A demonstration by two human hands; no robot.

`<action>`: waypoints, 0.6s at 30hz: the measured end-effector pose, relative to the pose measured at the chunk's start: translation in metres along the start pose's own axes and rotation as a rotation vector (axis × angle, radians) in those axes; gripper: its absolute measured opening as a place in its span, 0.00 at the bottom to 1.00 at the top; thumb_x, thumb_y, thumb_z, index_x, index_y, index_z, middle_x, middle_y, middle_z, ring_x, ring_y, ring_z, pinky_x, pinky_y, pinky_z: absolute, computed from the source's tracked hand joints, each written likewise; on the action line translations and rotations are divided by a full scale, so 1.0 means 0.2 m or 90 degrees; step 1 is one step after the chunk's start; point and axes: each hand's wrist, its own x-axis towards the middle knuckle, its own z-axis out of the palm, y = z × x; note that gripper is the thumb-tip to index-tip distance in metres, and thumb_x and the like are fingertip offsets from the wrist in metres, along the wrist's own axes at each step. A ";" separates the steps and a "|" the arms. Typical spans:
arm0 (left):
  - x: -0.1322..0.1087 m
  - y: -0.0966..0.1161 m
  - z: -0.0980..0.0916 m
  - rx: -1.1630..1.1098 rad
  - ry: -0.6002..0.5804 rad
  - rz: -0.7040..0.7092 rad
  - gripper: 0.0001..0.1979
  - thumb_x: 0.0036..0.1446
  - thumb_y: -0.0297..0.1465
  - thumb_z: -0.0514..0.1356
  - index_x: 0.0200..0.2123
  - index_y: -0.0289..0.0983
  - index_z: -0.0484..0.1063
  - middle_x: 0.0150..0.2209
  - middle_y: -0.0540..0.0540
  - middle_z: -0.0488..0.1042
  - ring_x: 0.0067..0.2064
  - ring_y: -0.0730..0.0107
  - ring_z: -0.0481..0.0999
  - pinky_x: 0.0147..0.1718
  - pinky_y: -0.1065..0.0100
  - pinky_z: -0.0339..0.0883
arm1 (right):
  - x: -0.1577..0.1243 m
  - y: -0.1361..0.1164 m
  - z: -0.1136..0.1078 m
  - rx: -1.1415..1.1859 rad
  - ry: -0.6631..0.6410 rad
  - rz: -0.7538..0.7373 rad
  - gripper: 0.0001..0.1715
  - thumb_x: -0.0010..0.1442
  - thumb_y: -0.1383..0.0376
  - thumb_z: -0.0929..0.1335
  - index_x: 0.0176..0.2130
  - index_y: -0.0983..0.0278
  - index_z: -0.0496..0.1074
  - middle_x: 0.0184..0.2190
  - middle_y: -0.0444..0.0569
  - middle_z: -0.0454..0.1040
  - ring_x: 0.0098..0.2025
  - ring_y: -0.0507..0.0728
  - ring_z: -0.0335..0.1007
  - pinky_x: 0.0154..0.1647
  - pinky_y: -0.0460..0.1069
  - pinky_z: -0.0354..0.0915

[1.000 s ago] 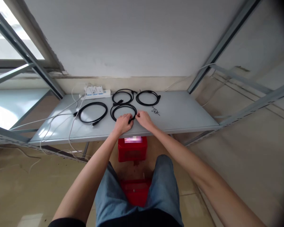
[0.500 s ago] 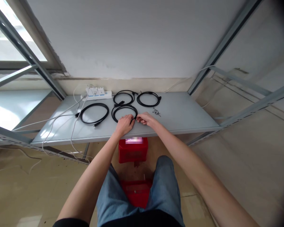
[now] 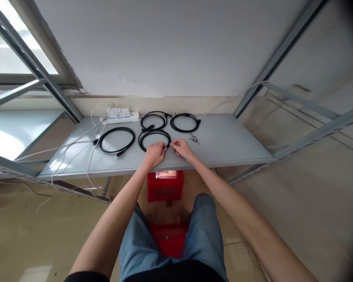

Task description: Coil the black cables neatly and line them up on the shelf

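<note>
A coiled black cable (image 3: 140, 140) lies at the front of the grey shelf (image 3: 223, 143). My left hand (image 3: 154, 154) rests on the near right side of this coil, its fingers closed over the cable. Right beside it, my right hand (image 3: 181, 148) is pinched at the coil's right edge; whatever is between its fingertips is too small to make out. A small tangle of thin black ties (image 3: 194, 139) lies just beyond my right hand.
More black cable coils lie on the shelf: one at left (image 3: 134, 137), one behind (image 3: 165, 122), one at back right (image 3: 184, 131). A white power strip (image 3: 133, 116) with plugs stands by the wall. White cords (image 3: 91, 158) trail over the left front edge. Red stools (image 3: 165, 192) stand below.
My right hand has shifted slightly at the coil's right edge, its fingers still pinched. My left hand stays on the coil.
</note>
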 end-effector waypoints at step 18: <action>-0.01 0.02 -0.01 0.072 -0.023 -0.023 0.14 0.75 0.32 0.45 0.47 0.38 0.69 0.44 0.37 0.79 0.49 0.52 0.79 0.46 0.58 0.65 | -0.09 0.01 -0.01 0.014 0.074 -0.075 0.13 0.62 0.58 0.68 0.30 0.60 0.63 0.23 0.40 0.67 0.20 0.48 0.59 0.21 0.43 0.57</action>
